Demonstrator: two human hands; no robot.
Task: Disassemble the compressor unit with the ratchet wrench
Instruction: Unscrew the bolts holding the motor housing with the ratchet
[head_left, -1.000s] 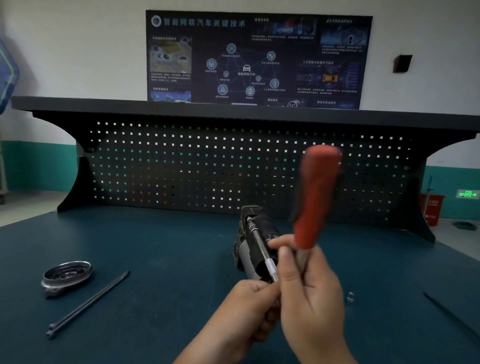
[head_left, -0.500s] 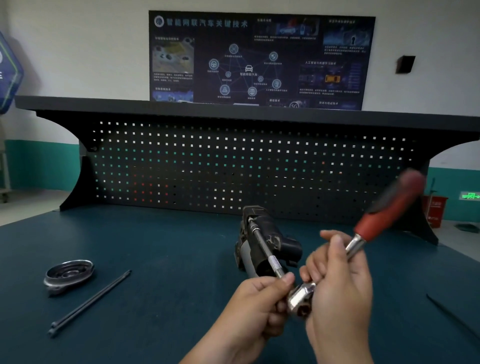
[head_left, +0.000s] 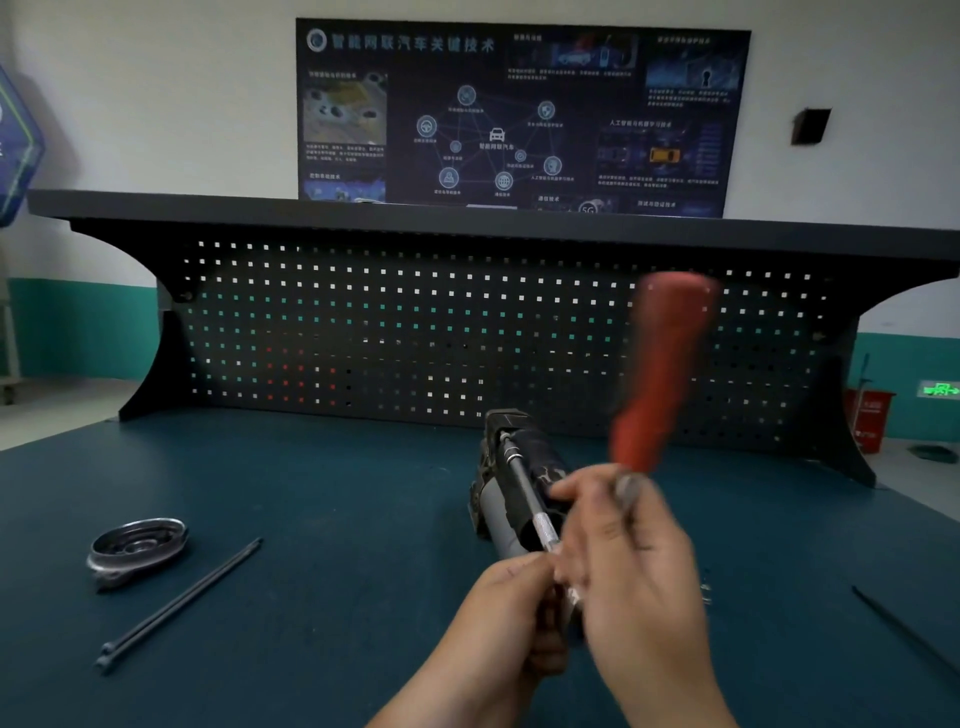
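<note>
Compressor unit (head_left: 511, 488) on its side about mid-bench, on the dark green bench (head_left: 311, 493), long axis running six to twelve o'clock. Seated at its far top end, a slim extension bar (head_left: 524, 483), slanting back toward five o'clock into the hands. Left hand (head_left: 498, 618) at six o'clock of the unit, fingertips and thumb pinched around the bar's near end. Right hand (head_left: 634, 571) touching it at three o'clock, fingers curled round the metal shank of the ratchet wrench (head_left: 665, 374), red handle standing up toward one o'clock and smeared with blur; wrench head hidden between the two hands. Well apart at nine o'clock from the unit, a round metal cover (head_left: 137, 548), with long dark bolts (head_left: 176, 605) side by side just at its four o'clock. Thin dark rod (head_left: 904, 629) at three o'clock of the hands. At twelve o'clock, a perforated back panel (head_left: 415, 332), dark poster (head_left: 519, 114) above.
</note>
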